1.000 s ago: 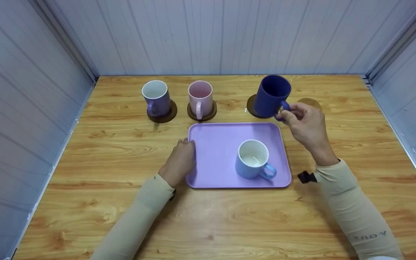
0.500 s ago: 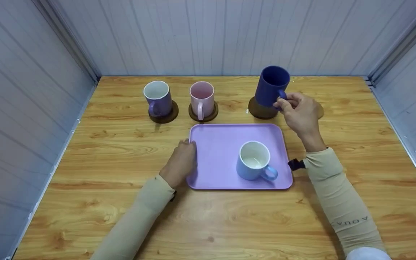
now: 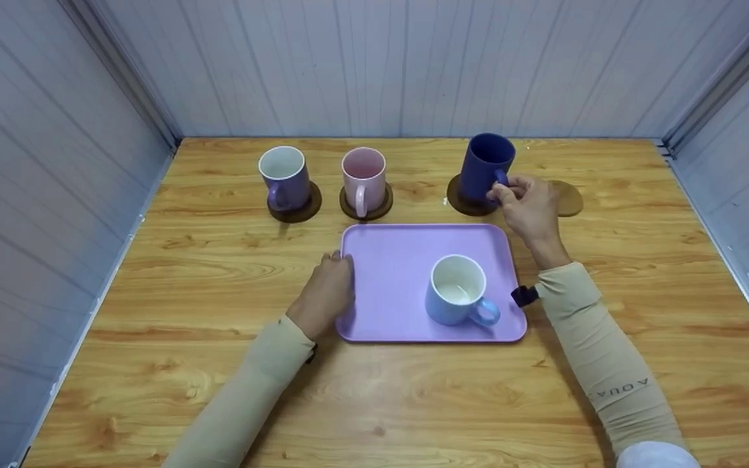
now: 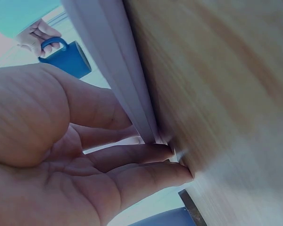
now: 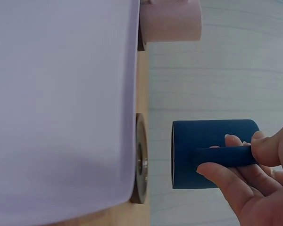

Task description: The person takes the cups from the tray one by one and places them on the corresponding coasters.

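Observation:
My right hand (image 3: 530, 211) pinches the handle of a dark blue mug (image 3: 484, 166), thumb on one side and fingers on the other. The mug is upright over a dark brown round coaster (image 3: 475, 209); a gap shows between its base and the coaster (image 5: 141, 165) in the right wrist view. My left hand (image 3: 326, 292) grips the left edge of a purple tray (image 3: 387, 312), its fingertips reaching down to the table in the left wrist view. On the tray's right half stands a light blue mug (image 3: 449, 309), white inside, handle toward the lower right.
A purple mug (image 3: 293, 188) and a pink mug (image 3: 371, 188) stand on brown coasters at the back left. Right of my right hand lies a lighter tan coaster (image 3: 567, 198). Panelled walls (image 3: 374, 65) enclose the table (image 3: 413, 403) at the back and sides.
The dark blue mug rose away from the coaster's surface, then came back down over it, now slightly further left. My left hand, the tray and the other mugs stay put.

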The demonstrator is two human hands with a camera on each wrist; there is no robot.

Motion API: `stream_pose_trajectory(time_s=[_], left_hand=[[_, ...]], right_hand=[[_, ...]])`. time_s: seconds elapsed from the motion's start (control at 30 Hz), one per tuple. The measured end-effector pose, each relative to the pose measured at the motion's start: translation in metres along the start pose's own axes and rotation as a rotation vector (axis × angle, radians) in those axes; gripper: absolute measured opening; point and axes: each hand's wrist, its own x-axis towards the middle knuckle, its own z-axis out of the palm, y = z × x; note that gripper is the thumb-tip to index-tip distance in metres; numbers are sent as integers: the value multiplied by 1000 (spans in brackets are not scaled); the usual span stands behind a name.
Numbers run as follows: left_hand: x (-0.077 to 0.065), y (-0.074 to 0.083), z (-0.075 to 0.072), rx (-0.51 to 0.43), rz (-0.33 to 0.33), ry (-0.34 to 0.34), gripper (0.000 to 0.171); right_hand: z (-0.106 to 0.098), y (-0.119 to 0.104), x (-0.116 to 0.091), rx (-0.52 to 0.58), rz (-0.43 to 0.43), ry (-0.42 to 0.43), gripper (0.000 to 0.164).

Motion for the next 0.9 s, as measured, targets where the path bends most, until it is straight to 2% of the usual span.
stream_pose_trajectory(time_s=[0.4,0.9], left_hand=[[0,0,1,16,26,36,19],[0,1,-1,-11,-2,7,23]], right_hand=[[14,17,4,64,52,-20,16],[15,13,4,82,118,-60,19]])
